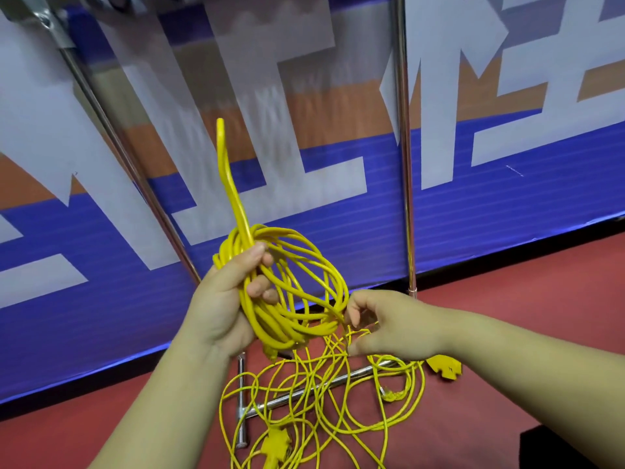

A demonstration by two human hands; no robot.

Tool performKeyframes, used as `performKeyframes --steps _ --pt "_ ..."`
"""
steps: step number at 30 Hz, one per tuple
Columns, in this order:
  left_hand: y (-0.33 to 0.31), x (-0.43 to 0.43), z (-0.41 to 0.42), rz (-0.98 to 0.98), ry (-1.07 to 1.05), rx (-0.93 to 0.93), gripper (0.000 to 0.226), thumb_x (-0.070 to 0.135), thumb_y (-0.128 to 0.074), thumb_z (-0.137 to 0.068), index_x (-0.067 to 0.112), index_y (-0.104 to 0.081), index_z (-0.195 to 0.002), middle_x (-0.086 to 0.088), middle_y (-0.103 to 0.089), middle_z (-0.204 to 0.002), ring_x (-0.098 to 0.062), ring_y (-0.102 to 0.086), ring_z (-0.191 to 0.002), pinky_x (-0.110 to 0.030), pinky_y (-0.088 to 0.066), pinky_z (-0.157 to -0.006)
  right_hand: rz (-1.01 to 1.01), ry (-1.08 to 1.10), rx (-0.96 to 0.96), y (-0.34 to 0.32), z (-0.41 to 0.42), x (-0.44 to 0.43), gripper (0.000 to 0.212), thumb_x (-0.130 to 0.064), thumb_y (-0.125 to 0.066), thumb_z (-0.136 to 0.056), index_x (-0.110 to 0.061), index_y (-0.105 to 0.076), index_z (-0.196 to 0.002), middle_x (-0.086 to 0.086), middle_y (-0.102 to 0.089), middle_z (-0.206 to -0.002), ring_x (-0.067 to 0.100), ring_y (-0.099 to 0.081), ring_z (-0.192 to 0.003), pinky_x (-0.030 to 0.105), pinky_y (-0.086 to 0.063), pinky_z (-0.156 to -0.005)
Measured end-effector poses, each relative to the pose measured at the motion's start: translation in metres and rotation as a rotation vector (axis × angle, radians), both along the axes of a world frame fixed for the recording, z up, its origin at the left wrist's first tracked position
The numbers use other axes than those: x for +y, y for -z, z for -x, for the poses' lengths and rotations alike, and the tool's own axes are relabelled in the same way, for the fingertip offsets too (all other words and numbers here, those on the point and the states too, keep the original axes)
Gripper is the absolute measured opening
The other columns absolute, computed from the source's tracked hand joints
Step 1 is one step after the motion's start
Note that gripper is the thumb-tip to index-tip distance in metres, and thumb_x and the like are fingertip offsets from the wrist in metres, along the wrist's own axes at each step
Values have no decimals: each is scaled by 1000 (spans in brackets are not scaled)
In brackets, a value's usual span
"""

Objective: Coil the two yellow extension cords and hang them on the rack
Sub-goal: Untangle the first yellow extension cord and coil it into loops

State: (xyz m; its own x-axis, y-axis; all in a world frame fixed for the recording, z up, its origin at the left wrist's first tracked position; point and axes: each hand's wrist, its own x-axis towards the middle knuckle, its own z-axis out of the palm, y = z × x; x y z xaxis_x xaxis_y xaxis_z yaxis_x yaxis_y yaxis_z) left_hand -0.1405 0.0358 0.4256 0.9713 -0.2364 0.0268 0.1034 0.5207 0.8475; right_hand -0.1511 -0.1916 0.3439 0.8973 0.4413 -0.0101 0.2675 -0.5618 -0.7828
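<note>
A big banner (pixel 473 214) in blue, orange and white fills the wall ahead, and a dark red floor (pixel 527 299) runs up to its foot. In front of the banner stands the rack (pixel 402 130): two chrome uprights, the left one leaning across the view, with a chrome foot bar lying on the floor between them.

Across that foot bar sprawls the loose cord (pixel 341 424), thin yellow wire in a tangle of overlapping loops on the floor. Above the tangle, off the floor, hangs the coil (pixel 297 319), a thick bundle of yellow loops, with one stiff end sticking straight up out of its top.

The left hand (pixel 220 299) holds the coil on its left side. Its fingers (pixel 260 289) are curled through the loops and its thumb presses over the top of the bundle. The right hand (pixel 395 326) is just beside the coil's lower right edge. Its thumb and forefinger are drawn together and pinch a strand of the loose cord there, with the other fingers curled under.

A yellow socket block (pixel 444 367) lies on the floor under the right wrist. A second one (pixel 275 446) lies at the tangle's near edge, and a small plug (pixel 392 396) rests among the loops between them.
</note>
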Motion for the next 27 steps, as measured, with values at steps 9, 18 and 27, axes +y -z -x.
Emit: performKeyframes --steps 9,18,27 --pt "-2 31 -8 102 -72 82 21 23 -57 -86 19 -71 -70 8 -61 -70 -1 -43 -35 -12 -41 -40 -473 83 148 2 -8 28 29 8 -70 -85 -13 -50 -82 10 -65 -84 22 -66 -84 33 -50 -78" --pt "25 58 -27 -25 -175 249 11 23 -67 -82 14 -62 -83 6 -61 -78 -2 -44 -39 -16 -43 -38 -643 210 66 -30 -8 23 17 4 -72 -85 -3 -62 -98 5 -64 -76 17 -60 -71 30 -49 -69" --pt "33 34 -18 -232 -136 195 17 19 -66 -92 8 -71 -80 -3 -63 -75 -5 -45 -41 -20 -44 -40 -582 158 -65 -43 7 40 14 -6 -76 -85 -17 -75 -93 3 -70 -76 12 -63 -71 28 -52 -68"
